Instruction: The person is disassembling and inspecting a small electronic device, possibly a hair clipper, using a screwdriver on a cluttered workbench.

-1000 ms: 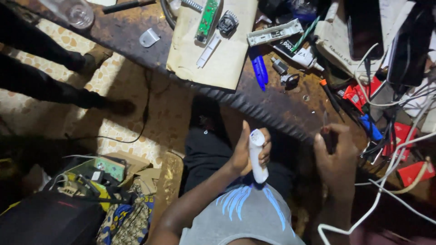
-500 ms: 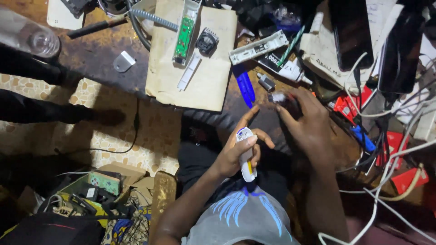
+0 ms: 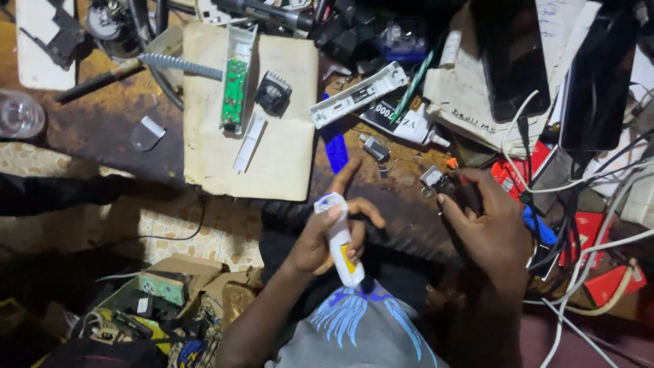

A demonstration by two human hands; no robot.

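My left hand grips a white, stick-shaped plastic device with a yellow patch, held upright over my lap with the forefinger pointing up. My right hand reaches onto the dark worktable and closes on a small dark tool beside a small metal part. A blue pen-like tool lies just above my left forefinger. On a tan cardboard sheet lie an opened white casing with a green circuit board and a small black part.
A long white casing half lies at the table's middle. Tangled white and black cables and red boxes crowd the right. A clear bottle stands at the left edge. Circuit boards and clutter cover the patterned floor.
My right hand has moved from beside my lap up onto the table and taken hold of the small dark tool. The left hand has kept the white device, raised slightly.
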